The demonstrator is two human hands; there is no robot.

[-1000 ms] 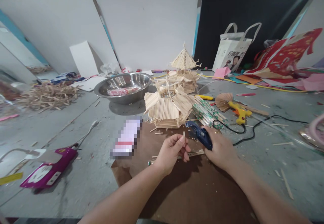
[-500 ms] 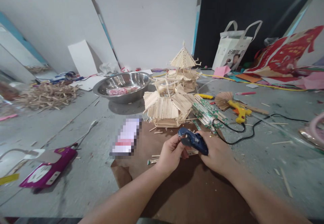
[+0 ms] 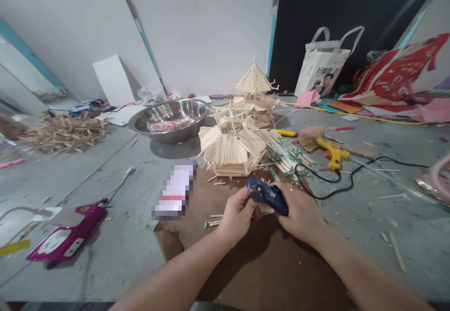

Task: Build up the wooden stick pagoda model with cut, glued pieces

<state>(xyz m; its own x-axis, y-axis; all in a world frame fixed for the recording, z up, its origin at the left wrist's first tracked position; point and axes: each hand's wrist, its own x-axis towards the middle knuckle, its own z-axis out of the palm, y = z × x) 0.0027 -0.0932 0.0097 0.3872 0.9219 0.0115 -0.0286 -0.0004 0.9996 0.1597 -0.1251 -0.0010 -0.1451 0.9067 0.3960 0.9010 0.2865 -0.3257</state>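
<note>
A steel bowl [image 3: 177, 136] sits on the grey table [image 3: 369, 217] behind a low stick-built roof model [image 3: 230, 149], and a taller stick pagoda [image 3: 255, 86] stands farther back. A bundle of green-tipped sticks [image 3: 286, 154] lies just right of the model, near a yellow glue gun [image 3: 332, 154] and its black cord [image 3: 351, 179]. Loose sticks are heaped in a pile [image 3: 65, 132] far left, a magenta device [image 3: 65, 236] lies near left, and a white tote bag [image 3: 323, 74] leans at the back

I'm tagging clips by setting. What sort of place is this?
Likely an indoor craft workbench: a pagoda model of thin wooden sticks stands mid-table, a yellow glue gun lies to its right, and a heap of stick offcuts lies far left.
</note>
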